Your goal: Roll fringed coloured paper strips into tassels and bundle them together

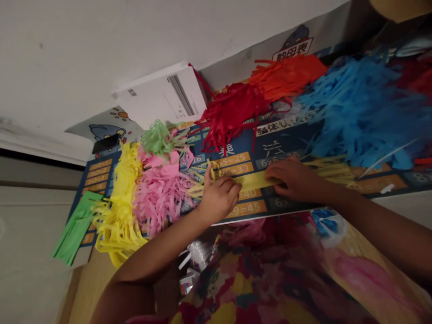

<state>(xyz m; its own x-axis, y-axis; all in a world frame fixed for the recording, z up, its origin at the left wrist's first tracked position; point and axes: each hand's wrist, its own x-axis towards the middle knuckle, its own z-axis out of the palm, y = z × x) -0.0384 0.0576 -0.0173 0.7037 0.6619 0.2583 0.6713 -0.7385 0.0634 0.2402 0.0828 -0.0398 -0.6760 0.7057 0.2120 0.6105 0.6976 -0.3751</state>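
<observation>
A yellow paper strip (254,180) lies across the printed tabletop sheet, with fringed ends spreading out on both sides. My left hand (220,198) is closed over its left part, fingers curled and thumb raised, with yellow fringe showing beside it. Over the right part, my right hand (290,179) is bent down with its fingertips gripping the paper; more yellow fringe shows beyond the wrist. Between the two hands the strip is flat and uncut. My fingertips partly hide where the paper is gripped.
Left are pink fringe (162,191), yellow fringe (123,202), light green fringe (160,138) and a green fringed piece (76,227). Behind are red fringe (232,112), orange fringe (286,74) and a white box (165,96) against the wall. Blue fringe (364,112) is heaped right.
</observation>
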